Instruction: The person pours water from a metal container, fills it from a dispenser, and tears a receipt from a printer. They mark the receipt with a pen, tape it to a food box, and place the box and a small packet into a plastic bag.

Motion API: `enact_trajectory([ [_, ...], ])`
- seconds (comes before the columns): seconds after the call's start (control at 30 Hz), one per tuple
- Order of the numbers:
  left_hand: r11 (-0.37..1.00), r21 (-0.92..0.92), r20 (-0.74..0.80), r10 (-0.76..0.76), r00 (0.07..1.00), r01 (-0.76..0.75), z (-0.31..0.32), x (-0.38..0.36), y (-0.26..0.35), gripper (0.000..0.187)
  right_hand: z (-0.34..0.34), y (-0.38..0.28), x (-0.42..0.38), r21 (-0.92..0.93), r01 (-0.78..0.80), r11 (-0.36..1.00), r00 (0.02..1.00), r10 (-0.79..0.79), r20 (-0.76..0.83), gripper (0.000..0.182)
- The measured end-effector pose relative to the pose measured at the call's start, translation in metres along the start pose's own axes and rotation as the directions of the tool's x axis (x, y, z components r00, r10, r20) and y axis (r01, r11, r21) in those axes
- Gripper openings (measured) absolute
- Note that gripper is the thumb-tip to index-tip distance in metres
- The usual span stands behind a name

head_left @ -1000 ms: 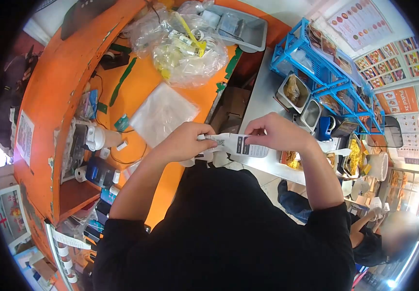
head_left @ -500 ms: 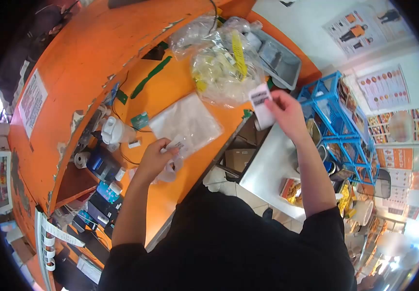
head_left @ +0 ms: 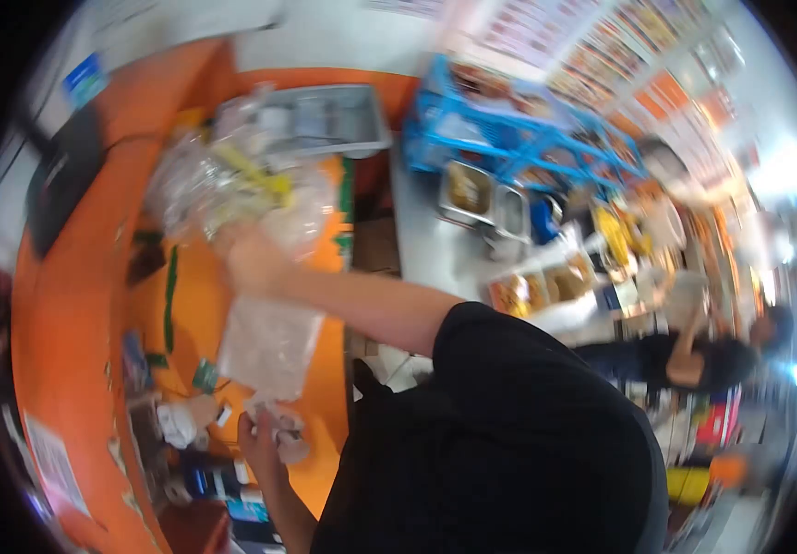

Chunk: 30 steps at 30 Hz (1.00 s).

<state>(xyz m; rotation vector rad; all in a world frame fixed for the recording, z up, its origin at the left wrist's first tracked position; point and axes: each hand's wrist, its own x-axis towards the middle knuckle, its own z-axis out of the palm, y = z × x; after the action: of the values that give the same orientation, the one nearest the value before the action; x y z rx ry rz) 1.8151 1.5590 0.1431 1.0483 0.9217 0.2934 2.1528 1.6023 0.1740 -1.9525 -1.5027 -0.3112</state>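
On the orange counter (head_left: 320,411) lies a flat clear plastic bag (head_left: 274,346). At its near end my left hand (head_left: 262,448) is closed, with a pale slip (head_left: 258,403) at the fingertips, blurred. A small crumpled clear bag (head_left: 289,443) sits right beside that hand. My right hand (head_left: 255,261) reaches across to the far end of the flat bag, at the edge of a heap of clear plastic bags (head_left: 223,189) with yellow strips. Motion smears its fingers, so whether it holds anything is hidden.
A grey tray (head_left: 382,125) stands behind the heap. To the right are blue crates (head_left: 431,115) and a steel counter (head_left: 426,235) with metal food containers (head_left: 466,192). A white jug (head_left: 177,423) stands at left. Another person (head_left: 685,360) is at far right.
The view has swung to the right. My right hand has moved from above the steel counter to the bag heap, and its white printed slip is out of sight. My left hand stays by the flat bag.
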Motion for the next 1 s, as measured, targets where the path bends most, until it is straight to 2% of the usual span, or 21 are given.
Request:
enact_trajectory([
  [0.03,0.999,0.044,0.002,0.026,1.0,-0.026,-0.003,0.004,-0.006,0.026,-0.002,-0.016,-0.027,0.295,-0.031,0.955,0.999,0.019,0.043,0.025],
  [0.07,0.994,0.085,-0.012,0.063,0.998,-0.062,-0.001,0.01,-0.005,0.024,-0.016,-0.038,-0.056,0.348,-0.119,0.93,0.956,0.013,0.292,0.037],
  [0.1,0.99,0.119,0.024,0.07,0.997,-0.072,0.013,0.01,0.003,0.024,-0.032,-0.061,-0.087,0.655,-0.378,0.654,0.887,0.052,0.459,0.058],
  [0.13,0.973,0.174,0.043,0.144,0.989,-0.15,0.035,0.006,0.005,0.02,-0.064,-0.073,-0.104,0.503,-0.533,0.68,0.688,0.003,0.726,0.074],
  [0.2,0.936,0.248,0.08,0.236,0.968,-0.249,0.056,0.009,0.008,0.017,-0.104,-0.073,-0.141,0.436,-0.708,0.556,0.543,0.033,0.839,0.07],
  [0.27,0.952,0.272,0.249,0.067,0.966,-0.137,0.068,0.019,-0.001,0.016,-0.095,-0.057,-0.192,0.586,-0.604,0.54,0.742,0.112,0.661,0.064],
  [0.3,0.919,0.357,0.273,0.07,0.96,-0.168,0.091,0.015,0.006,0.02,-0.116,-0.051,-0.201,0.602,-0.602,0.525,0.757,0.135,0.64,0.064],
  [0.33,0.903,0.391,0.294,0.059,0.954,-0.177,0.113,0.012,0.008,0.02,-0.138,-0.044,-0.213,0.59,-0.638,0.495,0.747,0.211,0.631,0.059],
  [0.4,0.955,0.296,0.248,-0.041,0.968,-0.036,0.162,0.006,0.007,0.022,-0.17,-0.032,-0.239,0.599,-0.666,0.445,0.742,0.314,0.593,0.055],
  [0.47,0.942,0.335,0.256,-0.071,0.964,-0.019,0.21,-0.002,0.004,0.029,-0.19,-0.02,-0.269,0.573,-0.7,0.426,0.713,0.467,0.523,0.048],
  [0.53,0.954,0.299,0.377,-0.141,0.915,0.023,0.243,-0.004,-0.007,0.04,-0.209,-0.011,-0.298,0.575,-0.712,0.402,0.691,0.547,0.473,0.042],
  [0.57,0.949,0.304,0.47,-0.229,0.853,0.087,0.25,0.002,-0.014,0.041,-0.225,-0.008,-0.31,0.608,-0.728,0.316,0.645,0.615,0.453,0.04],
  [0.6,0.943,0.322,0.474,-0.236,0.848,0.082,0.264,-0.002,-0.017,0.041,-0.242,-0.006,-0.322,0.64,-0.733,0.231,0.594,0.676,0.436,0.038],
  [0.63,0.956,0.284,0.604,-0.235,0.762,0.069,0.28,-0.007,-0.02,0.042,-0.258,-0.003,-0.333,0.629,-0.745,0.222,0.557,0.725,0.405,0.035],
  [0.67,0.968,0.242,0.715,-0.224,0.662,0.066,0.297,-0.012,-0.024,0.047,-0.275,0.001,-0.346,0.64,-0.739,0.212,0.557,0.726,0.403,0.035],
  [0.73,0.963,0.252,0.713,-0.254,0.653,0.099,0.338,-0.031,-0.032,0.056,-0.306,0.013,-0.374,0.687,-0.692,0.222,0.547,0.783,0.297,0.034],
  [0.8,0.894,0.44,0.721,-0.296,0.626,-0.084,0.373,-0.039,-0.05,0.058,-0.324,0.034,-0.406,0.698,-0.678,0.23,0.548,0.791,0.272,0.032],
  [0.87,0.877,0.465,0.706,-0.284,0.649,-0.122,0.412,-0.053,-0.068,0.053,-0.349,0.061,-0.438,0.712,-0.679,0.177,0.537,0.781,0.318,0.03],
  [0.9,0.859,0.49,0.699,-0.287,0.655,-0.147,0.432,-0.062,-0.077,0.048,-0.379,0.07,-0.449,0.712,-0.7,0.052,0.488,0.763,0.423,0.032],
  [0.97,0.827,0.527,0.661,-0.253,0.706,-0.197,0.47,-0.083,-0.092,0.03,-0.405,0.094,-0.482,0.7,-0.712,0.057,0.519,0.715,0.47,0.035],
  [1.0,0.824,0.535,0.645,-0.254,0.72,-0.188,0.484,-0.088,-0.103,0.03,-0.416,0.106,-0.498,0.69,-0.72,0.07,0.545,0.673,0.5,0.039],
])
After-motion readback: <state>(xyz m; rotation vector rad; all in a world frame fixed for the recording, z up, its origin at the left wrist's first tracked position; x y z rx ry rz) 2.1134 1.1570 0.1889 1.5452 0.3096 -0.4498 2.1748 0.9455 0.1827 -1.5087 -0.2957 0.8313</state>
